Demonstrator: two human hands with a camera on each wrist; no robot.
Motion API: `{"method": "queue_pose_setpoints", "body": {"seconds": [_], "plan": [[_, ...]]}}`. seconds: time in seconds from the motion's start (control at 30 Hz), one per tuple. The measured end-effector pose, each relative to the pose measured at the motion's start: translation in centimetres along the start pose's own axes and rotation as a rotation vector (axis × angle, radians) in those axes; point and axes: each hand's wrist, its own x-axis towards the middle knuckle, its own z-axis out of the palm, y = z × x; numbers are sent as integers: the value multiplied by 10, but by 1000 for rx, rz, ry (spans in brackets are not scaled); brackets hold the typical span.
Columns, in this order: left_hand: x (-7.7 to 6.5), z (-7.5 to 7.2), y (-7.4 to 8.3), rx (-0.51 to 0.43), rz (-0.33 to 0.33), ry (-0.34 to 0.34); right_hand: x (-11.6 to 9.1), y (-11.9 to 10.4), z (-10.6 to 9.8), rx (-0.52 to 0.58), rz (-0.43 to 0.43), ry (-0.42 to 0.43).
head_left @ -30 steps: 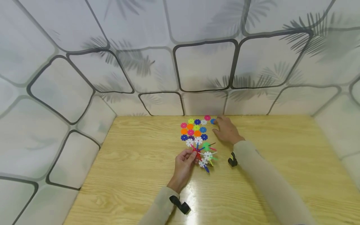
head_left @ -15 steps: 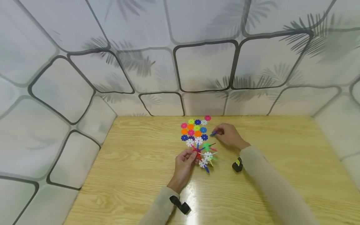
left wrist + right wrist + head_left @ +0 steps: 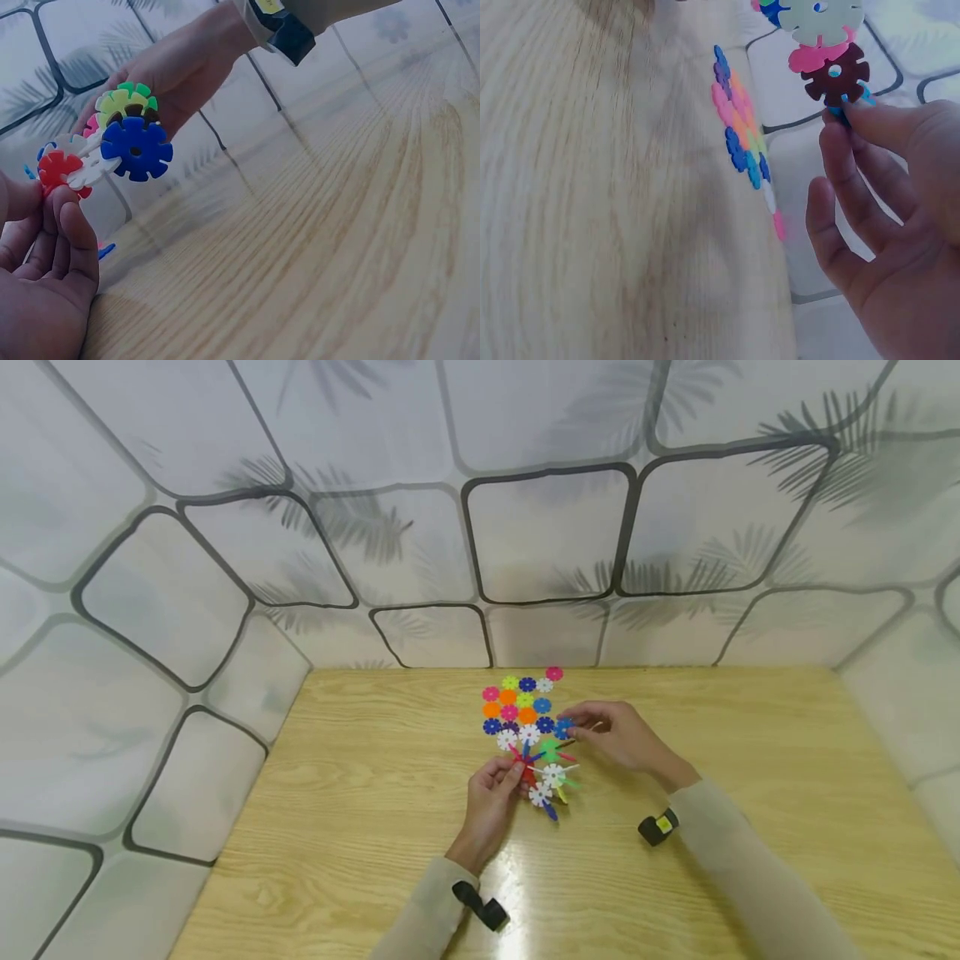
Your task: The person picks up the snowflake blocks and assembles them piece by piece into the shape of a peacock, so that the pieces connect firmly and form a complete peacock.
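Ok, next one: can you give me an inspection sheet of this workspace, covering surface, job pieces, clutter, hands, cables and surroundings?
Surface: wood-grain table, with a bright glare patch near the front.
Job pieces: loose discs in several colours lie flat near the back edge; a cluster of joined discs is in work.
Clutter: nothing seen.
Left hand: pinches the cluster by a red disc.
Right hand: pinches a blue disc beside the cluster; whether it is joined on, I can't tell.
Cables: nothing seen.
Surroundings: pale backdrop with dark outlines and leaf prints.
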Motion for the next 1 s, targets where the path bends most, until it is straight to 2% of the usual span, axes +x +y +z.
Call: {"method": "queue_pose_setpoints", "body": {"seconds": [0.23,0.37,0.6,0.8,1.0], "plan": [[-2,-1,2,23,-24,14,-7,-7,-1,53,-72,-31],[-2,-1,3,37,-13,5,-9,-9,-1,85,-107,-29],[-1,-1,3,61,-13,-4,-10,-13,-3,57,-109,-24],[-1,0,4,68,-5,-10,-11,-14,-5,7,-151,2],[-2,0,3,84,-1,-10,-11,-9,-4,12,-148,-4]]}}
